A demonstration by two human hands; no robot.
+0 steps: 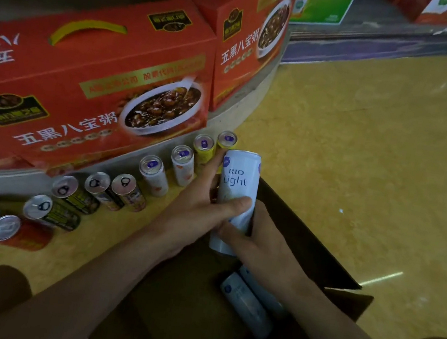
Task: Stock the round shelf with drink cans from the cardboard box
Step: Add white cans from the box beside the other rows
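Now both hands hold 1 white can (240,178) upright over the open box (307,241), at its far edge. The left hand (201,207) takes it from the left, its fingers (216,165) curled round the side and the thumb laid across the front, below the words "RIO Light". The right hand (260,242) grips the lower part from the right, its fingers wrapped round the can's base.

Inside the box, near its right wall, 2 more white cans (246,305) lie on their sides, touching each other.

Left of the hands, a curved row of cans (125,189) stands upright along the foot of the round shelf (243,111), following its rim: yellow ones at the right end, just beside the held can, then white, black and red towards the left. Whether they stand on the floor (368,133) or on a low tier, I cannot tell.

On the shelf sit 2 red cartons (99,76), side by side at its edge.
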